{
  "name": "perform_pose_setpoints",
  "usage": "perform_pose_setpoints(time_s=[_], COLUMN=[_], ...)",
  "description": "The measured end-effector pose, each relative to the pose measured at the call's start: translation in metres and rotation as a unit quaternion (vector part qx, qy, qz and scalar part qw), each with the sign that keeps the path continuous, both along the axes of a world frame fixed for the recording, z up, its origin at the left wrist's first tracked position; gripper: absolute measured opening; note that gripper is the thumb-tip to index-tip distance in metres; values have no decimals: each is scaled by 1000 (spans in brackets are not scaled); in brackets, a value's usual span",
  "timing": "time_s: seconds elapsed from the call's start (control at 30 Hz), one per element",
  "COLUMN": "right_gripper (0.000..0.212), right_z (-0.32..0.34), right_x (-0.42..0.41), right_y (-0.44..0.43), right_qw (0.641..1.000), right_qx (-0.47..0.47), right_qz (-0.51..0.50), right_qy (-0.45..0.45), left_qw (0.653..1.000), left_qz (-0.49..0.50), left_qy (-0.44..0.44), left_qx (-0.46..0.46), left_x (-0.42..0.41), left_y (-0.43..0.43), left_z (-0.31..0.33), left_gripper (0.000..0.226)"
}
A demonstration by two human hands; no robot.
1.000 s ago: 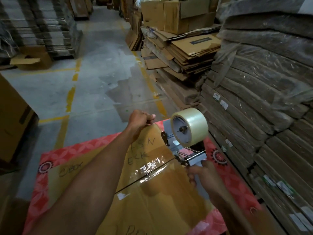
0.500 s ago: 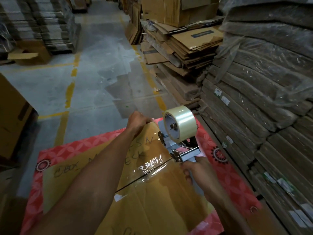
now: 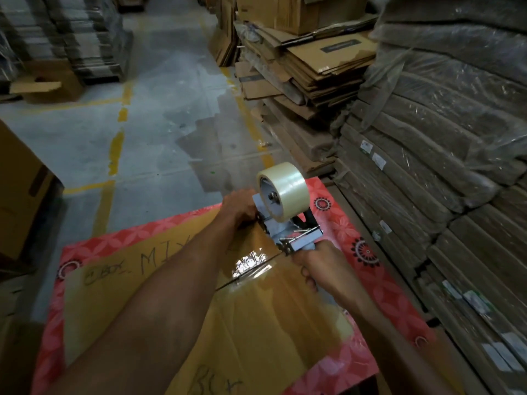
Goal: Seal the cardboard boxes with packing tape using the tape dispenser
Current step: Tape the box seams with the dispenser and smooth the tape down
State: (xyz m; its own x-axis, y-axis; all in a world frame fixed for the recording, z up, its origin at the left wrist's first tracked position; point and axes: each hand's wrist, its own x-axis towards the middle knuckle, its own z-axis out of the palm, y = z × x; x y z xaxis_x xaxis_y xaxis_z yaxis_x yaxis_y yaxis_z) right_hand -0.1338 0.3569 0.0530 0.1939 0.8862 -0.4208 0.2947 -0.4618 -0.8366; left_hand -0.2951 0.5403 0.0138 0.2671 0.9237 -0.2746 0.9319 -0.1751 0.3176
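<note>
A large brown cardboard box (image 3: 114, 295) with a red flowered border and black handwriting on its top fills the near part of the scene, standing on the grey concrete floor (image 3: 159, 124). A glossy strip of clear tape (image 3: 251, 260) lies along its centre seam. At the far end of that seam sits a grey metal tape dispenser (image 3: 285, 232), its nose down on the box's far edge, carrying a fat roll of clear packing tape (image 3: 288, 189). The right hand (image 3: 316, 265) is clamped round the dispenser's handle. The left hand (image 3: 238, 208) rests just left of the dispenser at the box's far edge, its fingers seemingly curled over that edge, though motion blur softens them. Plastic-wrapped stacks of flattened cardboard (image 3: 427, 195) rise on the right.
</note>
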Motion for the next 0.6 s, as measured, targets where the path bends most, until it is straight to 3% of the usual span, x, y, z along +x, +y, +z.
perform_pose_setpoints(time_s=[0.13, 0.27, 0.37, 0.4, 0.47, 0.53, 0.6], right_gripper=[4, 12, 5, 6, 29, 42, 42], right_z=[-2, -10, -18, -19, -21, -22, -24], right_x=[7, 30, 39, 38, 38, 39, 42], right_y=[-1, -32, -62, -67, -69, -64, -57], right_qw=[1000, 998, 999, 999, 999, 1000, 1000], right_qx=[-3, -32, -33, -28, -24, -19, -11], right_qz=[15, 42, -19, -27, -21, -1, 22], right_qy=[-1, -32, -13, -7, 5, 4, -7], left_qw=[999, 996, 990, 985, 975, 983, 986], left_qz=[26, 4, 44, 84, 129, 96, 73], left_qy=[-19, 73, 62, 31, -21, -7, 17], left_qx=[-7, 55, 116, 150, 180, 156, 151], left_x=[6, 15, 25, 29, 34, 33, 26], left_y=[1, -12, -21, -28, -52, -77, -83], left_z=[3, 6, 4, 1, -7, -18, -26], left_gripper=[40, 34, 38, 42, 53, 83, 102])
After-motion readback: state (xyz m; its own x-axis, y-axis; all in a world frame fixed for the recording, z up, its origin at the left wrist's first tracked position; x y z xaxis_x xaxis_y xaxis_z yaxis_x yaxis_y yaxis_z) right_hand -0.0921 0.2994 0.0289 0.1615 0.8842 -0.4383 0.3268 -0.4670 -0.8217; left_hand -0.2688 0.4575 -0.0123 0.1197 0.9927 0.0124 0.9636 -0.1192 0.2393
